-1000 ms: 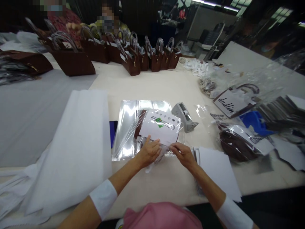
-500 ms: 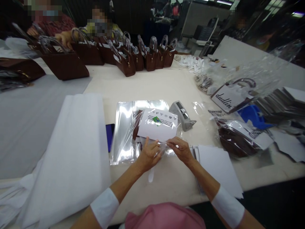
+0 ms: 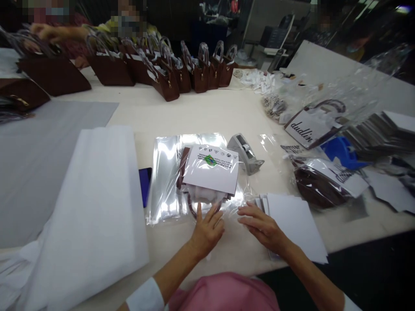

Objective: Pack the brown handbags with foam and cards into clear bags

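Observation:
A brown handbag [image 3: 183, 168] lies in a clear plastic bag [image 3: 162, 190] in front of me, with a printed white card [image 3: 210, 175] over its upper face. Its handle loops toward me. My left hand [image 3: 207, 231] has its fingers spread on the plastic by the handle. To the right, my right hand [image 3: 262, 226] is held apart from the handbag, fingers stretched and loosely parted, with nothing visible in them. It is near a stack of white cards [image 3: 296, 222]. A grey tape dispenser [image 3: 246, 153] stands just beyond the handbag's right side.
White sheets [image 3: 100, 207] are piled on the left, beside a phone [image 3: 145, 185]. Brown handbags [image 3: 199, 77] stand in a row at the back, where a co-worker's hand [image 3: 45, 32] reaches across. A blue tape dispenser [image 3: 343, 152] and wrapped handbags [image 3: 319, 183] lie on the right.
Both hands have left the card's near edge. My left hand has drawn toward me onto the handle area, now uncovered; my right hand has opened and moved right. A co-worker's hand has moved left.

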`<state>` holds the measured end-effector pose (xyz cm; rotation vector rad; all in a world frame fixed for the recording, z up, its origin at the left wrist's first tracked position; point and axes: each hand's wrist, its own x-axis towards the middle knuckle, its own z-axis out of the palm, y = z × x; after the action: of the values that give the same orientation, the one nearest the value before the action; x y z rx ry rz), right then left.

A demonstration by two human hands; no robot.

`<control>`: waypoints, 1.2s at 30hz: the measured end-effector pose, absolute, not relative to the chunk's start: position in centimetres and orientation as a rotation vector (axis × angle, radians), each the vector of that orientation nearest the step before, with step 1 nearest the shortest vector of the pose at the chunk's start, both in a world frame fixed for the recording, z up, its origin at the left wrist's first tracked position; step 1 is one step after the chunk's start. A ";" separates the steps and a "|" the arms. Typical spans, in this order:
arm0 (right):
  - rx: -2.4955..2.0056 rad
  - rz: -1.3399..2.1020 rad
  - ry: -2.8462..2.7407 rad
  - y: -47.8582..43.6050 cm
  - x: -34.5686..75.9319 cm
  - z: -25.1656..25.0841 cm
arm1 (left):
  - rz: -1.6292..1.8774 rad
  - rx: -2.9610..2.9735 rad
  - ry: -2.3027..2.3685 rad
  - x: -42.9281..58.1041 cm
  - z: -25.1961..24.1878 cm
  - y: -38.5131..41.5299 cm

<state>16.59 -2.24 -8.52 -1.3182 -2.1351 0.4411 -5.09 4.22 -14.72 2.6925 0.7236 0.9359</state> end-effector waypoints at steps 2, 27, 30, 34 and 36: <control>-1.330 0.398 -2.210 -2.9 16.9 -8.8 | 0.977 2.645 0.765 -4.9 -15.6 3.6; -1.921 0.129 -1.832 5.7 14.2 -11.3 | 0.651 1.722 1.358 -3.4 -13.1 6.9; -1.721 -0.093 -1.957 4.9 13.9 -10.0 | 0.643 1.700 1.394 -3.1 -13.1 7.0; -1.436 -0.245 -2.242 4.6 13.5 -9.8 | 0.626 1.680 1.422 -2.8 -12.9 7.0; -1.537 -0.233 -2.184 5.0 13.3 -10.2 | 0.619 1.670 1.429 -2.7 -12.9 7.1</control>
<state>13.26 4.95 -10.15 -1.5375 -2.1838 -0.2332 -2.68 7.12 -12.86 1.6701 1.4291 0.6186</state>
